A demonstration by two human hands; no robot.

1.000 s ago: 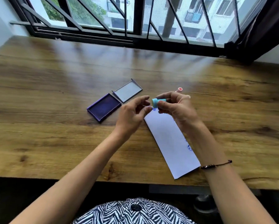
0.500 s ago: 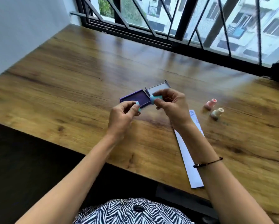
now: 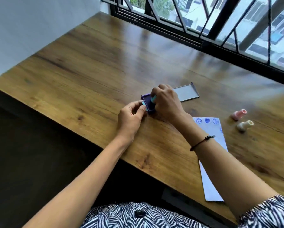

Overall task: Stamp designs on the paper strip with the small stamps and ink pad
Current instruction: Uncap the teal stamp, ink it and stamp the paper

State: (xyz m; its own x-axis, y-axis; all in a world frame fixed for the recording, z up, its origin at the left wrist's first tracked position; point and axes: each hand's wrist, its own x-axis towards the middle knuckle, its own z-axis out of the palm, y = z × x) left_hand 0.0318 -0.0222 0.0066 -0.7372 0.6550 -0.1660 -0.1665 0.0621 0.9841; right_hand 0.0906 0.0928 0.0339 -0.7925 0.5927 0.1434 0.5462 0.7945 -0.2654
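Note:
My right hand [image 3: 166, 102] grips a small teal stamp [image 3: 153, 99] and presses it down onto the purple ink pad [image 3: 148, 101] on the wooden table [image 3: 91, 66]. My left hand [image 3: 131, 114] rests just left of the pad, pinching the stamp's teal cap [image 3: 144, 104] between thumb and fingers. The white paper strip [image 3: 211, 162] lies to the right, partly under my right forearm, with three blue prints along its far end.
The ink pad's grey lid [image 3: 186, 93] lies open behind my right hand. A pink stamp [image 3: 238, 114] and a cream stamp [image 3: 245, 125] lie on their sides right of the strip. A barred window runs along the table's far edge, a white wall at left.
The teal stamp's cap came off into my left hand, and my right hand carried the stamp from above the strip down onto the ink pad. The camera swung left.

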